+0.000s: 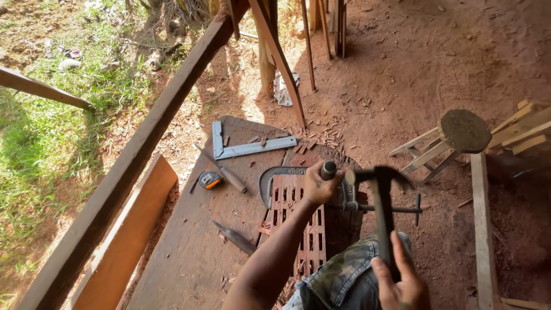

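Observation:
My left hand (317,185) is closed around a chisel (328,170), its dark round handle end sticking up over a reddish wooden slatted panel (298,221). My right hand (400,282) grips the handle of a black claw hammer (381,198), whose head is level with the chisel's top, just to its right. A metal clamp (379,208) with a screw bar holds the panel at its right edge. The panel lies on a dark wooden board (195,241) on the ground.
On the board lie a steel square (244,147), an orange tape measure (210,179) and two more chisels (229,177) (235,238). A small round stool (453,138) stands right, with wooden pieces (525,129) beyond. A long beam (143,143) runs diagonally at left, beside grass.

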